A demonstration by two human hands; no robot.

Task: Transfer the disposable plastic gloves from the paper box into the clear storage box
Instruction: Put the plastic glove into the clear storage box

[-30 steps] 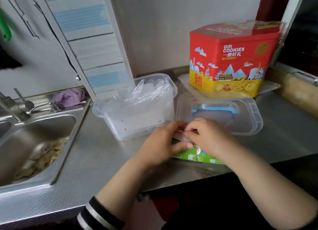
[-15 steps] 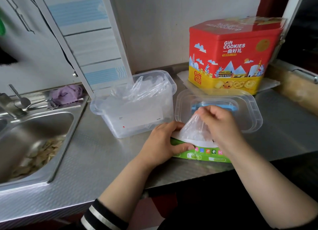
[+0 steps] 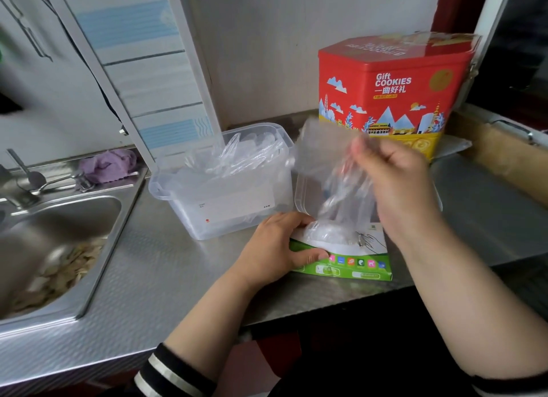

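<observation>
- The paper box point(image 3: 341, 258) is kept at the near edge of the steel surface point(image 3: 166, 263) by the left hand point(image 3: 277, 248), whose fingers are curled over its left end and thumb is pressed along its green side.
- At the opening in the box top, more folded film is seen bunched, so the box is judged not yet emptied; how much is left inside cannot be told.
- Just above the box, a clear glove point(image 3: 335, 183) is pinched in the curled fingers of the right hand point(image 3: 394, 183) and is drawn up out of the opening, its lower end not yet free of the box.
- Behind the hands, a clear lid point(image 3: 299, 195) with a blue handle is laid flat, mostly hidden by the glove.
- Farther back and to the left, the clear storage box point(image 3: 225, 189) stands open, with a heap of gloves already rising above its rim; much of the transfer is judged done.
- The held glove remains to be carried over and dropped in.
</observation>
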